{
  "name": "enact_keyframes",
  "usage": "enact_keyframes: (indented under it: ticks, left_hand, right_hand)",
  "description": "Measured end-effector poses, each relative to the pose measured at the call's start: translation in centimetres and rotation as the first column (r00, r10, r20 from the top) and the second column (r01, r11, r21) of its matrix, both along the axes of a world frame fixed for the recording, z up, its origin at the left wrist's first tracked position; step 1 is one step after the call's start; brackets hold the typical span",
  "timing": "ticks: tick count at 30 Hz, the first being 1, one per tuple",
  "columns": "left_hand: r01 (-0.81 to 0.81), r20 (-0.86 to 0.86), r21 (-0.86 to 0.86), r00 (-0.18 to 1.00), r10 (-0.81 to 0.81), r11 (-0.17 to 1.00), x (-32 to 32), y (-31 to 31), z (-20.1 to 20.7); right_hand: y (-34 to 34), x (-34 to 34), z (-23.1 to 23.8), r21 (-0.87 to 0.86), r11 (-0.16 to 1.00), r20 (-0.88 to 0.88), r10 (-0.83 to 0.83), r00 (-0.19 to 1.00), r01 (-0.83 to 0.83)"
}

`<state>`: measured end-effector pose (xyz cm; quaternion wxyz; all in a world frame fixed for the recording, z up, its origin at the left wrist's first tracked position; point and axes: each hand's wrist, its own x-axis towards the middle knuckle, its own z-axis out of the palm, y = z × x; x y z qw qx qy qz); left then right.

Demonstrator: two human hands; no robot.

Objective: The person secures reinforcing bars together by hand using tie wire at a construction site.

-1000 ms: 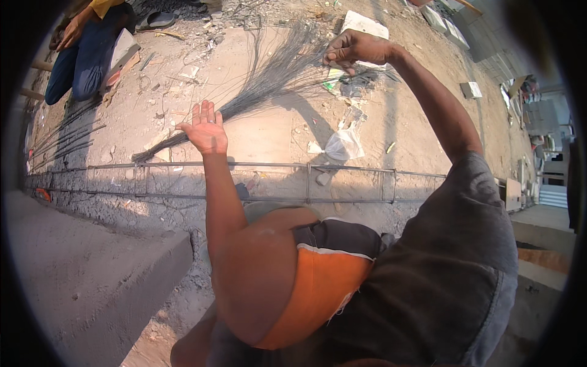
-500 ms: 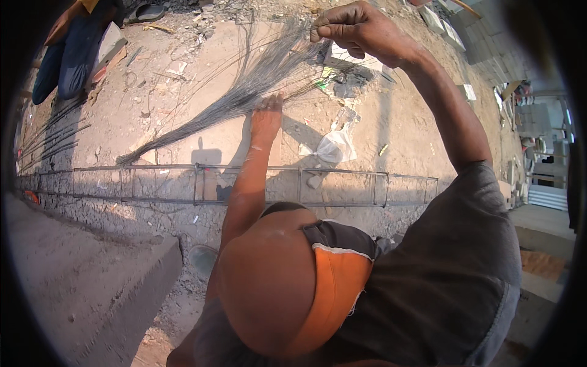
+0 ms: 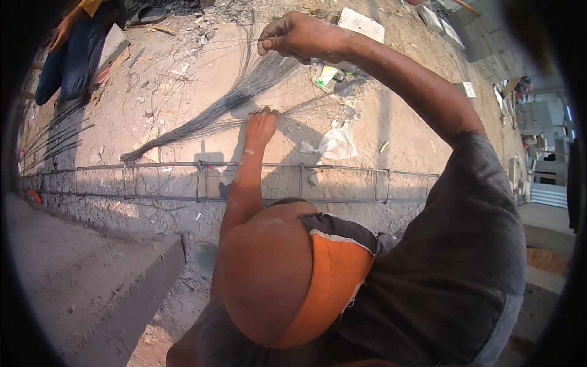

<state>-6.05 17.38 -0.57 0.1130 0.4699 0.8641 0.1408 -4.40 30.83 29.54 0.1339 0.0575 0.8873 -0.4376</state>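
A long bundle of thin grey wire (image 3: 202, 119) lies slanting on the dusty ground, gathered tight at its near left end and fanned out at the far right. My left hand (image 3: 262, 127) is closed at the near edge of the fan, its curled fingers on some strands. Higher up, my right hand (image 3: 296, 37) is raised over the spread end. Its thumb and fingers are pinched together on thin wire, with strands trailing off to the left. Under my left forearm runs a long narrow cage of steel bars (image 3: 342, 167).
A white plastic bag (image 3: 336, 145) lies right of my left hand. Steel rods (image 3: 58, 144) rest at the left, below another person's knees (image 3: 76, 79). A concrete slab (image 3: 92, 275) fills the near left; a pale block (image 3: 362, 24) stands beyond my right forearm.
My right hand has moved left across the fanned end, still pinched. My left hand has shifted slightly nearer and left, and several strands have parted from the main bundle.
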Motion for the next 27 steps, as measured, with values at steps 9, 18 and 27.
enact_keyframes:
  ticks: [9, 18, 27]
  left_hand:
    - [-0.236, 0.536, 0.473, 0.842, -0.064, 0.849, -0.8, 0.7, 10.4]
    - [-0.798, 0.725, 0.506, 0.188, -0.663, 0.327, -1.8, -3.8, 27.4]
    - [-0.806, 0.545, 0.423, -0.14, -0.827, 0.415, -1.7, -3.1, 28.3]
  right_hand:
    - [0.7, 0.5, 9.9, 0.42, 0.893, -0.088, 0.217, 0.972, -0.161]
    - [-0.6, 4.7, 10.2, 0.0, 0.995, 0.003, 0.099, 0.995, -0.099]
    - [1.9, 9.3, 12.7, -0.163, 0.987, 0.019, -0.001, 1.0, 0.004]
